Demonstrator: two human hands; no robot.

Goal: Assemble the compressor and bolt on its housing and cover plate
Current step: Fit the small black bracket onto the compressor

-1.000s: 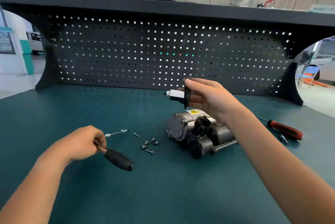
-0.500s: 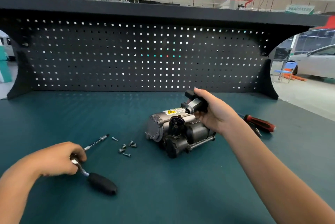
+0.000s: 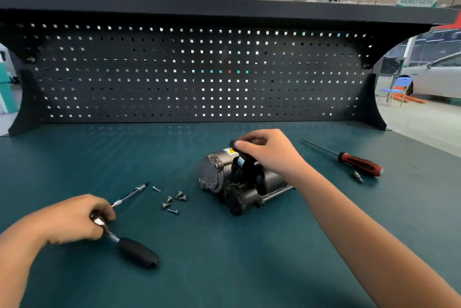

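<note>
**Right hand (image 3: pixel 272 155) holds a black part (image 3: pixel 244 158) at the compressor (image 3: pixel 219 178)**

Head view: the compressor lies mid-table (image 3: pixel 224 270). The right hand's curled fingers pinch the small black part at its top. Near left, the left hand (image 3: pixel 72 220) grips a black-handled driver (image 3: pixel 137 253). Loose screws (image 3: pixel 172 201) lie between driver and compressor, and a red screwdriver (image 3: pixel 359 162) lies to the right

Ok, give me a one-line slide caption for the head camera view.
Right hand holds a small black part on the grey metal compressor; left hand grips a black-handled wrench.
</note>
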